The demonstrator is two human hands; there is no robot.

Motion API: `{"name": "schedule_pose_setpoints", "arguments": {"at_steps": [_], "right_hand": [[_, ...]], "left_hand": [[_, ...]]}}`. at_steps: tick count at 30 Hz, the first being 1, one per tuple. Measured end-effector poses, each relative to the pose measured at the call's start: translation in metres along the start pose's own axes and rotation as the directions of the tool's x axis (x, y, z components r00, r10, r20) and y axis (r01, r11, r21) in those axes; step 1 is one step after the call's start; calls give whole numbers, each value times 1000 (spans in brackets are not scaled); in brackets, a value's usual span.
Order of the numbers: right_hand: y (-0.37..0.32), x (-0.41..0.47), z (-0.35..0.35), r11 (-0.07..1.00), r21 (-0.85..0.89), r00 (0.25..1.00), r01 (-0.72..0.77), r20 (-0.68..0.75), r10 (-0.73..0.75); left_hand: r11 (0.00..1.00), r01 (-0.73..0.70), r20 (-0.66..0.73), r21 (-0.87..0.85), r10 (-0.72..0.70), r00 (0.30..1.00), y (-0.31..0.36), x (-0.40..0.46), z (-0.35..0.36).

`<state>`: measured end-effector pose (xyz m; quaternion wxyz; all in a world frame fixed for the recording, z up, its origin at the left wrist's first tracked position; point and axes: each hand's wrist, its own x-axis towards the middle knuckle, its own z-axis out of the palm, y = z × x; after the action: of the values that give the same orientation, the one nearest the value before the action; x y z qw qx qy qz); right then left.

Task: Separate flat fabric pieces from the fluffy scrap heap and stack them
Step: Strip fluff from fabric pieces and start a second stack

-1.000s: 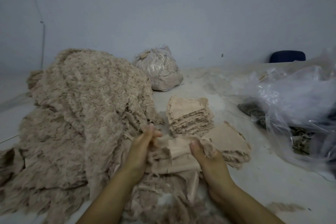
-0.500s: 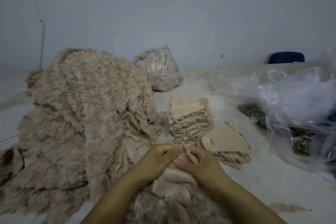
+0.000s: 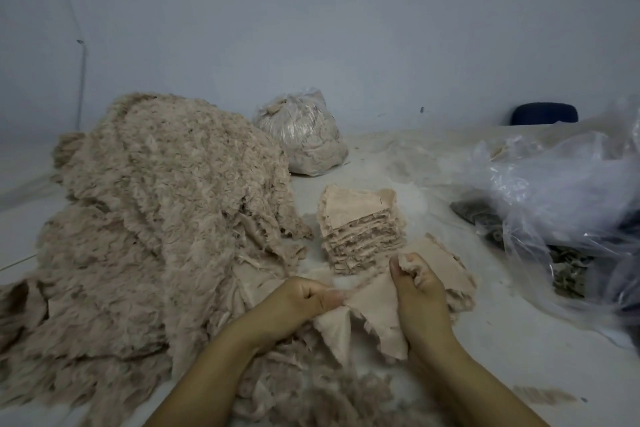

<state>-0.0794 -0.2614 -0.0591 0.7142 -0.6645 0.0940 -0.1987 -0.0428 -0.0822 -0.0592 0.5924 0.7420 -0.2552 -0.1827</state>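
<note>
Plastic bag [image 3: 304, 135] (clear) holds scraps.

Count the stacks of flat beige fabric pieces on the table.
2: a tall stack of flat beige fabric pieces at centre, and a lower stack right of it, partly hidden behind the right hand.

We see our bare left hand [image 3: 304, 298] and bare right hand [image 3: 417, 291], forearms uncovered, no sleeves, rings or watch.

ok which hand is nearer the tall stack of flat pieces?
Right. The right hand grips fluff just in front of the tall stack, near its base. The left hand pinches the flat piece farther back and to the left.
</note>
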Motion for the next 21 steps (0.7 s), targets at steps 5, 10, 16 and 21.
{"name": "schedule_pose_setpoints", "arguments": {"at_steps": [5,10,16,21], "right_hand": [[-5,9,-7,999,33,975,6,-221,2],[-9,13,-13,1000,26,979,10,-204,-5],[0,-11,8,941,291,984,-172,91,152],[1,-17,2,933,187,925,-307,290,246]], "left_hand": [[998,12,66,68,-17,998,-2,-5,-10],[994,-28,66,101,21,998,1,-11,-12],[921,28,-153,-389,-94,984,9,4,30],[837,-90,-313,-540,-101,944,13,5,16]]}}
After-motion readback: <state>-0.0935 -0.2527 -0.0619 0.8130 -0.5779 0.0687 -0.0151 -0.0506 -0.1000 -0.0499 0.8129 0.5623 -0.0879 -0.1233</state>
